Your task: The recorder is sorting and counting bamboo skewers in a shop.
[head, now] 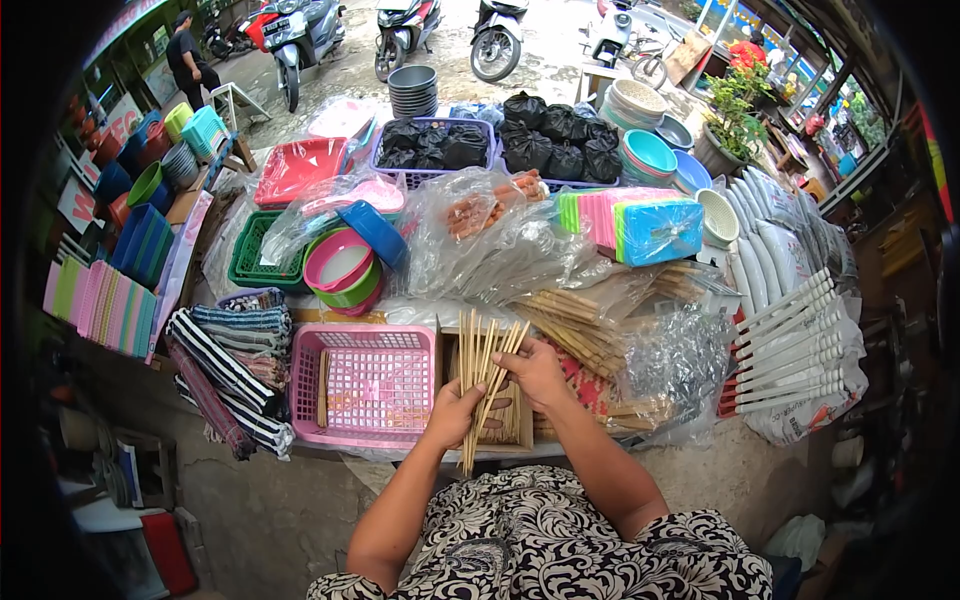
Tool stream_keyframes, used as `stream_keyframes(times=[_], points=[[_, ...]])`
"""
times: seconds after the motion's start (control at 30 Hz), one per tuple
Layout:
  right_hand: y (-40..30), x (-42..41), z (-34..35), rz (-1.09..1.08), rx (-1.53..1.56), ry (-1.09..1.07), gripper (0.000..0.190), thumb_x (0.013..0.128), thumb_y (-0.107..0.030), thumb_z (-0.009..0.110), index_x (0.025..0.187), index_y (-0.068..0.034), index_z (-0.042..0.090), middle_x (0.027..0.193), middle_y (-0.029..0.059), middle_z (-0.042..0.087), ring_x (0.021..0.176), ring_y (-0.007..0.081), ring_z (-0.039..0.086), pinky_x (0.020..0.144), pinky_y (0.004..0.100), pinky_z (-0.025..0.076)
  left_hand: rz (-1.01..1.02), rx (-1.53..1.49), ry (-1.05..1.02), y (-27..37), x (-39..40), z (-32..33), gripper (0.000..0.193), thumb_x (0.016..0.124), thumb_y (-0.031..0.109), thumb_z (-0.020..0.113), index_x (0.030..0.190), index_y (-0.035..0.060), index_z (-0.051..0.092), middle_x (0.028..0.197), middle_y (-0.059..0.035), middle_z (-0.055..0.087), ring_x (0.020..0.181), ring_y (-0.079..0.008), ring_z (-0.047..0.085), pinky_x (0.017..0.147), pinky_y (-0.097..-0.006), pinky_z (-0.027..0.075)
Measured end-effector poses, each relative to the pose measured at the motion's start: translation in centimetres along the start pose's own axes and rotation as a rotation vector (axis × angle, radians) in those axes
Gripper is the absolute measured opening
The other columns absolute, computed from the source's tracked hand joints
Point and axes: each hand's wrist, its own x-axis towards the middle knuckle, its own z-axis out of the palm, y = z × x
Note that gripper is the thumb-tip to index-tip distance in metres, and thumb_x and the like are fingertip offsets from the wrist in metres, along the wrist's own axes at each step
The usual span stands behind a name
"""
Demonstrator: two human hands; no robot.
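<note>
Several thin bamboo sticks are fanned out between my hands. My left hand grips them around the lower middle, and their lower ends stick out below it. On the right, my right hand has its thumb and fingers on the sticks at that side of the fan. Below the hands stands a cardboard box holding more sticks, partly hidden by my hands. Left of it is a pink plastic basket with a small bundle of sticks lying along its left wall.
Folded striped cloths lie left of the basket. Bamboo pieces in clear plastic and white rods are to the right. Behind stand stacked colourful basins, plastic-wrapped trays and black bags. A person is near parked motorbikes.
</note>
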Motion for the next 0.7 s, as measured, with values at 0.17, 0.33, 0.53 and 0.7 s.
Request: stream_keyframes(times=[0.17, 0.33, 0.53, 0.7], points=[[0.52, 0.44, -0.32, -0.045, -0.02, 0.013, 0.018, 0.077, 0.002, 0.058, 0.095, 0.006, 0.056, 0.084, 0.0099, 0.061, 0.069, 0.0145, 0.059, 0.056, 0.0261, 0.049, -0.004, 0.017, -0.012, -0.17, 0.32, -0.18, 0.03, 0.089, 0.015, 0.043, 0.116, 0.0024, 0.041, 0.111, -0.0141, 0.054, 0.091, -0.028, 0.06, 0.058, -0.0355, 0.055], [0.1, 0.15, 0.01, -0.021, -0.005, -0.005, 0.017, 0.077, 0.001, 0.059, 0.094, 0.005, 0.056, 0.082, 0.0091, 0.061, 0.064, 0.0135, 0.058, 0.05, 0.0251, 0.048, -0.004, 0.035, -0.011, -0.19, 0.37, -0.31, 0.029, 0.089, 0.015, 0.043, 0.115, 0.0024, 0.041, 0.11, -0.0144, 0.054, 0.09, -0.0273, 0.06, 0.058, -0.0355, 0.055], [0.07, 0.13, -0.04, -0.02, -0.025, 0.009, 0.016, 0.077, 0.0, 0.06, 0.092, 0.004, 0.058, 0.079, 0.008, 0.061, 0.061, 0.0118, 0.056, 0.049, 0.0233, 0.046, -0.011, -0.023, -0.003, -0.16, 0.36, -0.31, 0.026, 0.089, 0.015, 0.044, 0.112, 0.003, 0.044, 0.105, -0.0131, 0.057, 0.088, -0.0271, 0.06, 0.059, -0.0378, 0.054], [-0.09, 0.0, -0.02, 0.004, -0.029, 0.003, 0.017, 0.076, -0.001, 0.062, 0.092, 0.004, 0.058, 0.079, 0.0076, 0.061, 0.061, 0.0114, 0.056, 0.049, 0.0228, 0.045, -0.009, -0.018, -0.002, -0.3, 0.31, -0.51, 0.027, 0.089, 0.015, 0.044, 0.113, 0.0033, 0.043, 0.106, -0.0132, 0.057, 0.088, -0.0273, 0.06, 0.059, -0.0382, 0.054]])
